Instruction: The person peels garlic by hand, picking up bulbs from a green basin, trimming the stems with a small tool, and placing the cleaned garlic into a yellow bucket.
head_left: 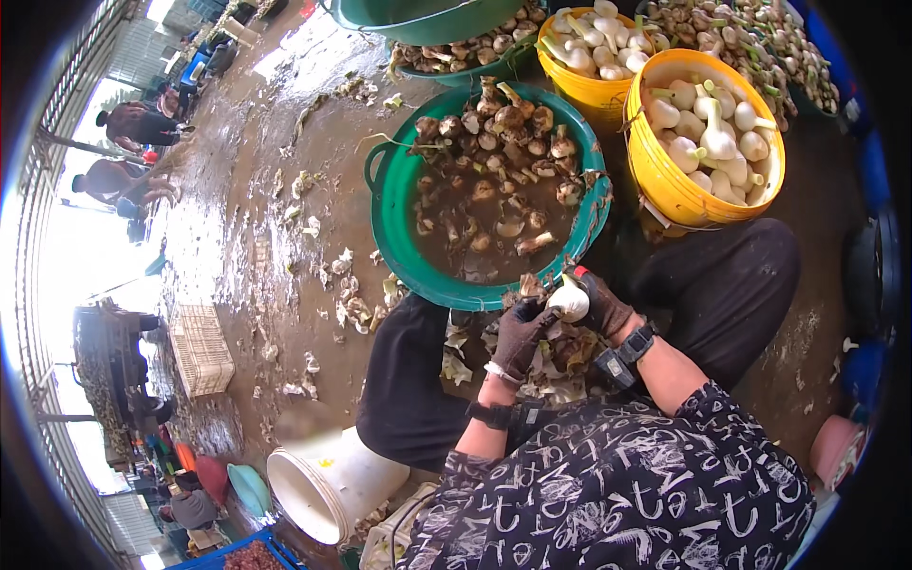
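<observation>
A peeled white garlic bulb [570,302] is held between my two gloved hands, just above the near rim of a green plastic tub [390,239]. My left hand [522,333] grips the bulb from the left, beside a scrap of brown outer skin [531,286]. From the right, my right hand [604,303] grips the same bulb; something small and red shows at its fingertips, too small to name. In the tub, unpeeled garlic bulbs [509,120] with muddy skins lie in brown water. Peeled skins [559,360] are heaped below my hands, between my legs.
Yellow buckets [702,203] [595,89] of peeled garlic stand at the upper right. Another green tub [427,21] is above. A white bucket [342,484] lies on its side at lower left, near a plastic crate [201,349]. Skins litter the wet floor [235,235]; people [142,125] are farther left.
</observation>
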A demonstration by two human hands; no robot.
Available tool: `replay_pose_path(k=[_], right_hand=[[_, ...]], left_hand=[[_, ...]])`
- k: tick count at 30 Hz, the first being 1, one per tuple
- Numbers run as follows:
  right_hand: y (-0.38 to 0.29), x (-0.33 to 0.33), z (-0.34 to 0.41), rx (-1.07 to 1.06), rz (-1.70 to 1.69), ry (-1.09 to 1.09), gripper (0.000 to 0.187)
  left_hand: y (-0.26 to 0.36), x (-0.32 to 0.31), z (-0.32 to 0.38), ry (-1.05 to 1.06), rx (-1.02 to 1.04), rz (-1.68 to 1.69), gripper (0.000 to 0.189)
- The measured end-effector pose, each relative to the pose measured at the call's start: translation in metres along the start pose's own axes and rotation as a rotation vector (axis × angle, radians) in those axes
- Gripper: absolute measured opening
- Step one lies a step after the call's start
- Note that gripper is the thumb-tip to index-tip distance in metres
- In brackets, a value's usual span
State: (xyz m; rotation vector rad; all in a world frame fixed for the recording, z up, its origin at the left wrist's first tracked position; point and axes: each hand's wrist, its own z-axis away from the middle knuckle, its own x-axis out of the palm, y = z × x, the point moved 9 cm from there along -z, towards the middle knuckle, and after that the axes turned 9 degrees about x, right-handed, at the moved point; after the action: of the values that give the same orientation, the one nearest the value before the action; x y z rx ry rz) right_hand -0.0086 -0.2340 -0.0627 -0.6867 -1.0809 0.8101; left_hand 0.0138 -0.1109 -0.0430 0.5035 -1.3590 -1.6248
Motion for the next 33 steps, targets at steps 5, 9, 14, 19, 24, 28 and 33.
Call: replay_pose_path(k=[5, 9, 14, 19, 24, 28, 33], right_hand=[[0.033, -0.024, -0.009, 0.203, -0.106, 0.106, 0.030], [0.041, -0.031, -0.008, 0.247, -0.298, 0.270, 0.035], [0.020, -0.059, -0.017, 0.267, -0.604, 0.204, 0.026], [-0.159, -0.020, 0.012, -0.063, -0.966, -0.387, 0.065], [-0.106, -0.026, -0.015, -0.016, -0.185, 0.025, 0.071], [-0.034, -0.069, -0.032, -0.060, 0.393, 0.397, 0.045], [0.003, -0.079, -0.039, 0.158, 0.595, 0.572, 0.035]], left_hand=[[-0.007, 0.004, 0.010, 0.005, -0.135, 0.005, 0.020], [0.016, 0.040, 0.036, -0.208, -0.039, -0.006, 0.019], [0.009, 0.022, 0.015, -0.580, 0.002, -0.831, 0.029], [0.020, -0.038, -0.097, -0.155, 0.153, -1.326, 0.038], [-0.054, -0.066, -0.190, -0.237, 0.068, -1.263, 0.051], [-0.074, -0.034, -0.204, -0.415, 0.005, -1.104, 0.058], [-0.035, -0.031, -0.162, -0.404, 0.047, -0.847, 0.052]])
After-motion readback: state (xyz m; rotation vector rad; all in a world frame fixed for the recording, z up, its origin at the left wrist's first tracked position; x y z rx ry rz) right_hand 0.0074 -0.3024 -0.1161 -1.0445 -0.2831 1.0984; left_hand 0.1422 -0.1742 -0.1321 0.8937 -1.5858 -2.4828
